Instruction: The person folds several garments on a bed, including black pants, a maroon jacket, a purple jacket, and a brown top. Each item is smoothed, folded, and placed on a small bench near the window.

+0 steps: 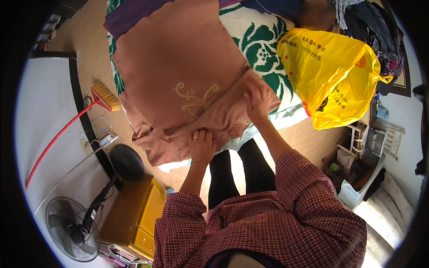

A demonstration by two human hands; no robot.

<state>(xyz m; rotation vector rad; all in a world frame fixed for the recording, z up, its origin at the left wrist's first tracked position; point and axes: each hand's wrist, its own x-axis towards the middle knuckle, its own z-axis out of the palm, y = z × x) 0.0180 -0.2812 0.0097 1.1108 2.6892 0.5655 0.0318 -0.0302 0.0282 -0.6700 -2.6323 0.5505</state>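
A large brown cloth (178,58) with gold scroll embroidery lies spread over the bed; whether it is a garment I cannot tell. Its near edge is bunched and folded over in soft creases. My left hand (203,145), with a ring on one finger, has its fingers bent into the near folds, gripping the brown cloth. Farther right, my right hand (259,102) rests on the cloth's folded right corner, fingers stretched out and slightly smeared by motion.
A white bedspread (232,22) with green leaf patterns lies beneath. A yellow plastic bag (326,76) sits at the bed's right, with dark clothes (373,27) behind it. On the left are a red-handled broom (105,96), a black fan (73,228) and a yellow-brown cabinet (129,214).
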